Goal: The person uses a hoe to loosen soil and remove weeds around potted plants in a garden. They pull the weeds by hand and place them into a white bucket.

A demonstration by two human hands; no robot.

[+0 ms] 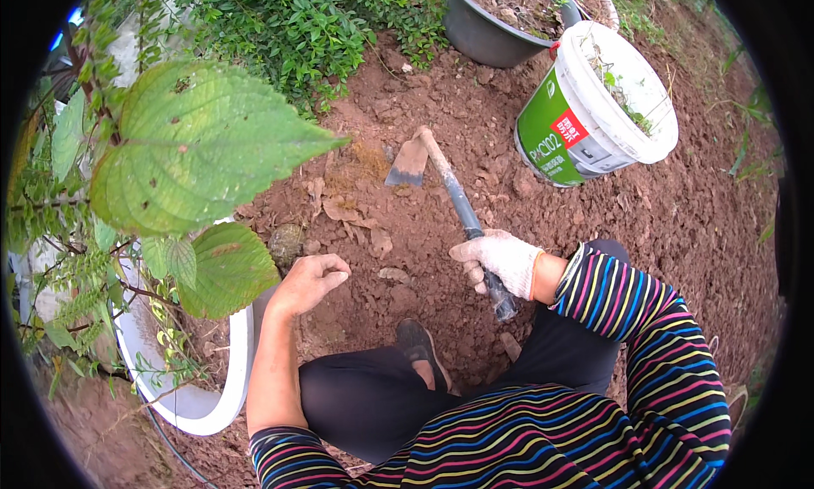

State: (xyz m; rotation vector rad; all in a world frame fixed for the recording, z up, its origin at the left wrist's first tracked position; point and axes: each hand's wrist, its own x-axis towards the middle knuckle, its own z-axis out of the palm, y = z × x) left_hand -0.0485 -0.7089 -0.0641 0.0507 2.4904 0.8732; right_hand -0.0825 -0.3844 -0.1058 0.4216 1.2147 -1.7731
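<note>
A white knit glove covers my right hand (502, 260), which grips a short hoe near the butt of its handle (459, 196). The hoe's soil-caked metal blade (410, 161) rests on loose reddish-brown soil (458, 336), its edge toward me. My left hand (313, 282) is bare and hovers over the ground left of the hoe. Its fingers curl in toward the thumb, and I see nothing held, though the palm is hidden. Dry brown leaves (356, 219) and a roundish stone (286, 242) lie just beyond it.
At the right stands a white bucket (588, 101) with weeds inside, and behind it a dark tub (489, 34) of soil. Large-leaved stems (197, 146) overhang a white-rimmed planter (238, 362) on my left. A leafy green bush (299, 31) grows at the back. My shoe (420, 349) is on the soil.
</note>
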